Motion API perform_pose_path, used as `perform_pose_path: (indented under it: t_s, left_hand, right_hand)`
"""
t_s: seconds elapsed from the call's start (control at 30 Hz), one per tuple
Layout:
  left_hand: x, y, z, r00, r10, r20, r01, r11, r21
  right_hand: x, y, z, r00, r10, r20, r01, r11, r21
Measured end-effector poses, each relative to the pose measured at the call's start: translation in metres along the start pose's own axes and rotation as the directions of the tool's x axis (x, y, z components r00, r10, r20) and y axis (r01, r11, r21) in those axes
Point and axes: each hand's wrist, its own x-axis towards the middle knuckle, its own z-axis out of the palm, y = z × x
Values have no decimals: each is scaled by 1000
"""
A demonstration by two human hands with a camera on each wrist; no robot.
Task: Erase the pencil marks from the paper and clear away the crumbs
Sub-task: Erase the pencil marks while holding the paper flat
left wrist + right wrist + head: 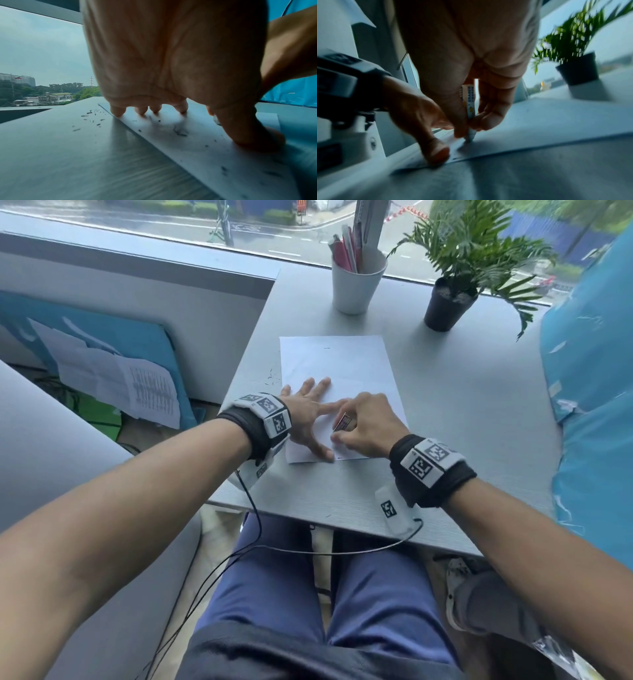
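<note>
1. A small flat eraser in a printed paper sleeve (pixel 343 422) was pinched between the thumb and curled fingers of the right hand (pixel 364 424); its bare lower tip (pixel 470 136) was pressed on the white rectangular sheet of paper (pixel 342 364), near the sheet's 6 o'clock edge.
2. The left hand (pixel 308 419) was laid flat on the same sheet with its fingers spread and nothing gripped; the fingertips (pixel 118 112) were set down along the sheet's 9 o'clock edge, and the thumb (pixel 435 152) was pressed close to the near corner, just beside the eraser tip.
3. The sheet was seen lying flat on the grey matte tabletop (pixel 462 412), roughly at the table's centre, toward 9 o'clock.
4. Dark eraser crumbs (pixel 91 119) were scattered on the tabletop just off the sheet at 9 o'clock; more crumbs (pixel 180 133) were seen on the paper under the left palm.
5. A short dark mark (pixel 327 348) was visible near the sheet's 12 o'clock edge.
6. A white tapered cup holding pens (pixel 358 282) was stood at 12 o'clock from the sheet, well apart from it.
7. A green leafy plant in a black pot (pixel 448 302) was stood at about 1 o'clock, beside the cup.
</note>
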Motion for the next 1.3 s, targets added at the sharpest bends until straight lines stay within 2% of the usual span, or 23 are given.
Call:
perform_pose_path:
  t_s: [0.1, 0.13, 0.23, 0.27, 0.37, 0.4, 0.5, 0.6, 0.63, 0.73, 0.77, 0.87, 1.0, 1.1, 1.23, 1.3]
  left_hand:
    - [1, 2, -1, 1000, -5, 10, 5, 1000, -5]
    - [1, 3, -1, 1000, -10, 11, 10, 1000, -5]
    - [0, 3, -2, 1000, -5, 24, 5, 1000, -19]
    - [1, 3, -3, 1000, -3, 26, 4, 1000, -18]
    - [2, 5, -2, 1000, -23, 18, 24, 1000, -14]
    - [1, 5, -2, 999, -30, 17, 30, 999, -14]
    - [2, 4, -2, 999, -25, 19, 26, 999, -19]
    - [3, 5, -3, 999, -34, 12, 34, 999, -25]
    - [3, 5, -2, 999, -40, 13, 40, 999, -27]
    - [5, 5, -2, 999, -37, 11, 37, 999, -24]
    - [6, 6, -2, 999, -33, 9, 33, 999, -28]
    - [5, 5, -1, 999, -43, -3, 43, 998, -45]
    - [5, 4, -1, 999, -35, 14, 36, 999, -41]
    - [6, 4, -1, 999, -43, 13, 44, 998, -44]
    - [6, 4, -1, 999, -42, 34, 44, 998, -38]
    - [6, 3, -2, 999, -35, 33, 37, 998, -50]
  right_hand:
    - [16, 15, -10, 987, 108, -122, -107, 994, 11]
    - [17, 16, -10, 985, 119, -127, -119, 993, 11]
    - [7, 3, -1, 999, 10, 33, -11, 1000, 22]
    - [7, 3, -2, 999, 8, 43, -8, 1000, 16]
    - [16, 12, -10, 987, 117, -112, -117, 993, 10]
    - [16, 11, -9, 986, 115, -117, -114, 993, 11]
    - [7, 5, -3, 1000, 30, 10, -30, 1000, 1]
    - [10, 19, -11, 988, 120, -99, -120, 993, 9]
    - [9, 19, -10, 987, 126, -101, -125, 992, 12]
    - [-1, 11, -5, 997, 62, 40, -62, 998, 7]
    - [-2, 14, -7, 997, 73, 36, -73, 997, 18]
    - [5, 24, -13, 986, 147, -84, -142, 988, 54]
    - [2, 18, -11, 995, 94, 17, -95, 995, 17]
    - [7, 26, -18, 985, 148, -94, -147, 989, 16]
    - [-6, 15, -8, 997, 66, 47, -66, 998, -9]
    - [-1, 27, -17, 993, 116, -38, -116, 993, -2]
